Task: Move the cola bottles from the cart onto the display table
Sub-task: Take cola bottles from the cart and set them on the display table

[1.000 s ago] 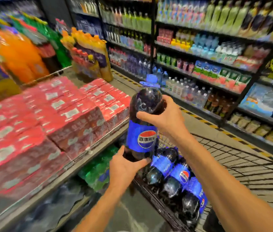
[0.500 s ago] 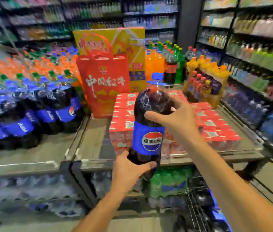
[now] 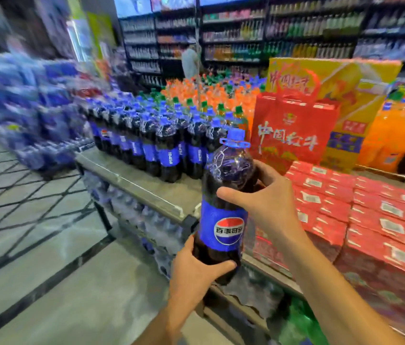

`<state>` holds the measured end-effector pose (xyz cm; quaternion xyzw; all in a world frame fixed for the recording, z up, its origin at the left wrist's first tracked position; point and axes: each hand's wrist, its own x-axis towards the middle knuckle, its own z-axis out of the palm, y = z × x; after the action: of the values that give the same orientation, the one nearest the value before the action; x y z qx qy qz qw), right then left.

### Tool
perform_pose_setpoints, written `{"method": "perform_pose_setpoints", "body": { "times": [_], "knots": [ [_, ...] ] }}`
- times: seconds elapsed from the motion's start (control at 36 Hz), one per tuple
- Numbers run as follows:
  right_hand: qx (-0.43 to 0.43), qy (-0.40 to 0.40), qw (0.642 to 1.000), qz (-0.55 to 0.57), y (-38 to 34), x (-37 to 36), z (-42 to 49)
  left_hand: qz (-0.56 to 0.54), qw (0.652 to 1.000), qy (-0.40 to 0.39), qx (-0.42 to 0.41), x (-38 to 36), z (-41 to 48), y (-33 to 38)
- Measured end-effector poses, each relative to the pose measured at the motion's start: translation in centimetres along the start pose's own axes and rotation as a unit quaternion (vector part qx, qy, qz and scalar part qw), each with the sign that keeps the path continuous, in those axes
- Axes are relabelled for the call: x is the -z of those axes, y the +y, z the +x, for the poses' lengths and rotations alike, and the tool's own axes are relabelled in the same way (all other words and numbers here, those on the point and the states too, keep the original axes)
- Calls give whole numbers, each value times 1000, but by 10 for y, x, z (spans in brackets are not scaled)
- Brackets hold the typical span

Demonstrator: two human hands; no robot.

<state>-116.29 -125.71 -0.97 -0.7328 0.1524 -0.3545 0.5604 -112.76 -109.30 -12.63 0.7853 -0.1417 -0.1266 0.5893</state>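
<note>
I hold one large cola bottle upright in front of me; it has a blue cap, a blue label and dark cola. My left hand grips its base from below. My right hand wraps around its upper body. The bottle hangs just off the front edge of the grey display table. Several matching cola bottles stand in rows on that table, beyond and left of the held one. The cart is out of view.
Red shrink-wrapped packs fill the table to the right. A red gift bag and yellow box stand behind them, with orange soda bottles beside. Blue wrapped packs are stacked at left. Drink shelves line the back.
My view has swung left, away from the cart and along the table; the rows of cola bottles now lie straight ahead. Both hands keep the same grip on the bottle.
</note>
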Motion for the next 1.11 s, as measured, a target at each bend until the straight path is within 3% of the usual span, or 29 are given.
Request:
{"method": "perform_pose_setpoints", "body": {
  "times": [0.31, 0.75, 1.11],
  "knots": [
    [4, -61, 998, -26, 4, -89, 24, -44, 998, 29, 25, 58, 48, -35],
    [5, 11, 998, -57, 4, -216, 75, 11, 999, -51, 4, 151, 183, -60],
    [10, 58, 992, -110, 34, -257, 128, 26, 994, -106, 0, 152, 273, -77]
  ]
}}
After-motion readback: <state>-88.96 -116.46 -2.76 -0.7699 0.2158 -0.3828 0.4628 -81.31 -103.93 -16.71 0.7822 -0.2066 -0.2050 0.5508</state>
